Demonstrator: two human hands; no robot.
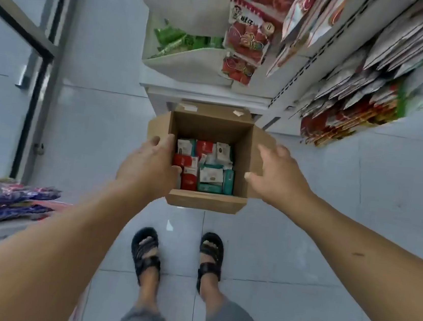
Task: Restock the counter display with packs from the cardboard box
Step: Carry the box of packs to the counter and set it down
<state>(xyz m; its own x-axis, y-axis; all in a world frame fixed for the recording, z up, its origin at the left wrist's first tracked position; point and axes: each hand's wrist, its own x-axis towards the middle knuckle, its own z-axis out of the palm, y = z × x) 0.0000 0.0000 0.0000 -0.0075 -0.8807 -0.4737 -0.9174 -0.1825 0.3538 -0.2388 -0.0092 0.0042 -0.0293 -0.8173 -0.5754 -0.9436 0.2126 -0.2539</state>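
Observation:
An open cardboard box (209, 125) stands on the tiled floor in front of my feet, against a white shelf unit. Several small red, white and teal packs (205, 169) lie in its bottom. My left hand (148, 166) is at the box's left wall, fingers curled over the left flap and thumb reaching inside above the packs. My right hand (277, 177) hovers over the right flap with its fingers spread and relaxed, thumb at the wall's inner edge; it holds nothing. Above the box a white display bin (190, 64) holds green packs (177, 40).
Red snack bags (246, 42) hang beside the bin, and rows of hanging bags (374, 81) fill the shelving on the right. Purple packets (6, 196) lie stacked on a low surface at the left. A glass door with a dark frame (39, 80) stands at the left.

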